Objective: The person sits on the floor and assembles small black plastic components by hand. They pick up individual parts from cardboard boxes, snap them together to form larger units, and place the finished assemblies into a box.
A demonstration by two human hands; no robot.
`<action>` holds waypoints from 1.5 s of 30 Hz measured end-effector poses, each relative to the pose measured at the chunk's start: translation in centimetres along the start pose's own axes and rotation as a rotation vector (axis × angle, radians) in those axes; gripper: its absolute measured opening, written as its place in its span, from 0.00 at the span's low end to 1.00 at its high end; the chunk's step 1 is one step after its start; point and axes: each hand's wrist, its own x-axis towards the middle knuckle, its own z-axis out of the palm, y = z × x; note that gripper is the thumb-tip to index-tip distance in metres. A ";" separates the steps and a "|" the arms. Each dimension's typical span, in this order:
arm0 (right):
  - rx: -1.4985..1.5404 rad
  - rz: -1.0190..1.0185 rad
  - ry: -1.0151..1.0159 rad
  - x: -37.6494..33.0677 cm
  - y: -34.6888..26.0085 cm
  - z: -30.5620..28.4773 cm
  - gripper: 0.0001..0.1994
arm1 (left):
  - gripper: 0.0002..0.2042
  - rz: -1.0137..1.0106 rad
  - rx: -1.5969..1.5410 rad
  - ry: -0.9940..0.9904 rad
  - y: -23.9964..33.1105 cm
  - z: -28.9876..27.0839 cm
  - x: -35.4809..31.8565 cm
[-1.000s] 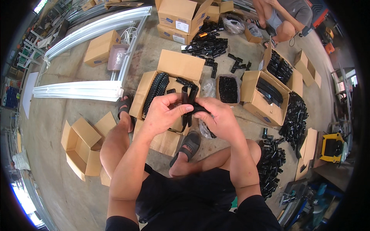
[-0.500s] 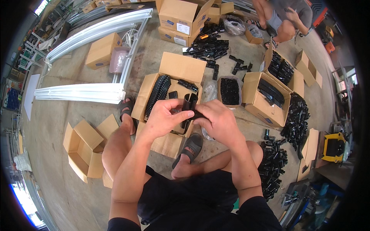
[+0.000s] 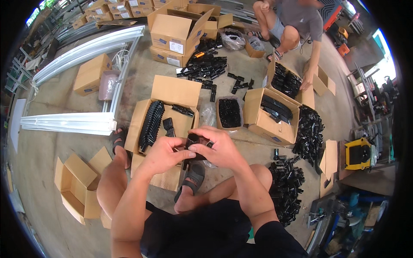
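Both my hands hold one black pipe fitting (image 3: 193, 138) above the near edge of an open cardboard box (image 3: 176, 88). My left hand (image 3: 165, 155) grips it from the left, its thumb pressed on the fitting. From the other side my right hand (image 3: 219, 148) closes around it, thumb tip next to the left thumb. A round tube end shows at the top; fingers cover much of the rest. Inside the box, black fittings stand in a tight row (image 3: 151, 124) along the left wall, with a few loose fittings (image 3: 168, 127) beside them.
Right of the box stand a small carton of tiny black parts (image 3: 230, 127) and a larger carton (image 3: 264, 129) of fittings. Loose fittings are heaped (image 3: 286, 189) by my right knee. An empty carton (image 3: 77, 189) lies left. A co-worker's hand (image 3: 307, 81) touches a carton at far right.
My hands have drawn back toward me, and the fitting is turned so its round end shows. The co-worker's arm now reaches down to a carton. The whole view has shifted.
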 end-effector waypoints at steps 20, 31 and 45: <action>0.328 -0.029 -0.063 -0.1 -0.5 -1.2 0.17 | 0.15 0.084 -0.354 -0.136 -0.6 -0.4 -0.6; 0.757 -0.428 -0.603 -2.2 -4.0 -2.5 0.26 | 0.17 0.154 -0.908 -0.959 -0.1 4.3 -3.5; 0.004 -0.115 0.058 -1.3 -2.2 -1.6 0.16 | 0.14 0.292 0.269 0.213 1.8 2.1 -2.2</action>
